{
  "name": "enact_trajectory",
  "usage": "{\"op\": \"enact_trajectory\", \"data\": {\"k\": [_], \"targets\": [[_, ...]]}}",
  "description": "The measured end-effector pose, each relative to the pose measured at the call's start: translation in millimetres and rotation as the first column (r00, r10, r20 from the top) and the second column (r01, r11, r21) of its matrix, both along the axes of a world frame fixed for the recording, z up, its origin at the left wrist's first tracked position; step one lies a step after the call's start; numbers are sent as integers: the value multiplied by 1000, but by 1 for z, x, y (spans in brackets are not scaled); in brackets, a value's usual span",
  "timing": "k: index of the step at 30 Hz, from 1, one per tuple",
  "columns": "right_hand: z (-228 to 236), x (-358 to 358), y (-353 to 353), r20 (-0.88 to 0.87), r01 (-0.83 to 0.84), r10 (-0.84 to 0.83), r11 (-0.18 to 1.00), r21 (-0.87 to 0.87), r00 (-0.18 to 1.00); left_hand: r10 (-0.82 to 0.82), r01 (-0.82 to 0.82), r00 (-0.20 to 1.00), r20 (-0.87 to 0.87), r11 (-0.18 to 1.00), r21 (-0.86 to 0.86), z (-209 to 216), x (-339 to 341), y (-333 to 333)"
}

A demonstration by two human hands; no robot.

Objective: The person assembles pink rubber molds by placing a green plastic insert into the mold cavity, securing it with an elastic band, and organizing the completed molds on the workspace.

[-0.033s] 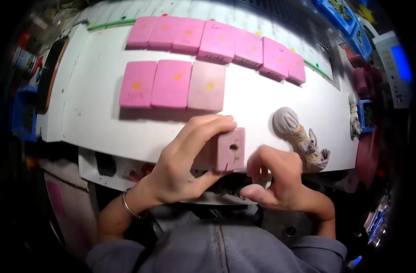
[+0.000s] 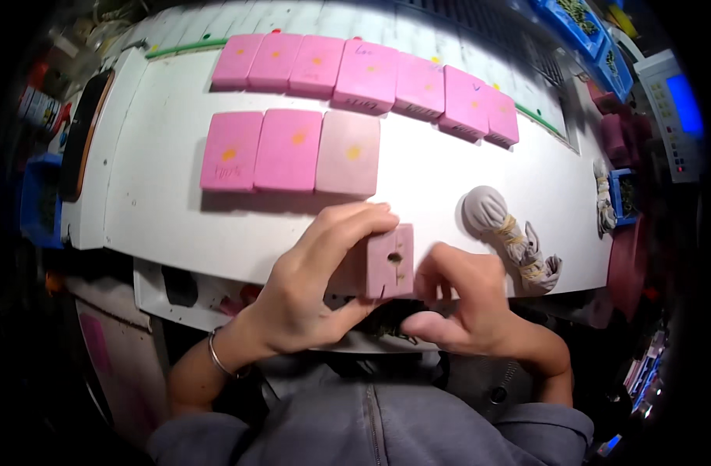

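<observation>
My left hand (image 2: 305, 276) is wrapped round a pink two-part rubber mould block (image 2: 390, 260). The block is tilted so that its face with a small dark hole and a seam points up; fingers lie on its far end and the thumb on its near end. Just right of the block is my right hand (image 2: 468, 303), with curled fingers and the thumb held apart from them. I see nothing in its grip. Beyond my left hand, three blocks form a near row: two brighter pink ones (image 2: 287, 151) and a paler one (image 2: 348, 153), all with yellow spots.
Several pink blocks (image 2: 365, 74) stand in a far row on the white table (image 2: 161, 155). A grey cloth pouncing bag (image 2: 487, 208) tied with bands lies to the right. Blue trays (image 2: 577, 19) and a device with a blue screen (image 2: 674, 116) are at the right edge.
The view has shifted very slightly. Both hands and the held block sit a little farther left and lower in the picture; the grip is the same.
</observation>
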State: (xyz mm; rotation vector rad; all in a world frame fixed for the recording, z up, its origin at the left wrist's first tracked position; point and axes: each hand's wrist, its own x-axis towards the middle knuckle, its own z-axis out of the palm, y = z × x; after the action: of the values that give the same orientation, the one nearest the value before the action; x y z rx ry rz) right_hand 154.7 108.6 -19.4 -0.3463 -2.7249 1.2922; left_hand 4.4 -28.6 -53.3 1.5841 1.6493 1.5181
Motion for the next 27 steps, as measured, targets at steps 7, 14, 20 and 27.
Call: {"op": "enact_trajectory", "data": {"k": [7,14,20,27], "targets": [[-20,-22,3,185,41,26,936,-350,982,45,-58,987,-151,995,-80,7,3,0],[-25,-19,14,64,-164,219,866,-473,974,103,-98,982,-160,994,42,-11,3,2],[-35,-13,14,-13,-244,260,885,-397,965,23,-11,974,-225,998,54,-15,-3,1],[-29,-12,11,-16,-209,218,906,-368,976,24,-20,967,-254,1000,18,-3,-9,7]]}}
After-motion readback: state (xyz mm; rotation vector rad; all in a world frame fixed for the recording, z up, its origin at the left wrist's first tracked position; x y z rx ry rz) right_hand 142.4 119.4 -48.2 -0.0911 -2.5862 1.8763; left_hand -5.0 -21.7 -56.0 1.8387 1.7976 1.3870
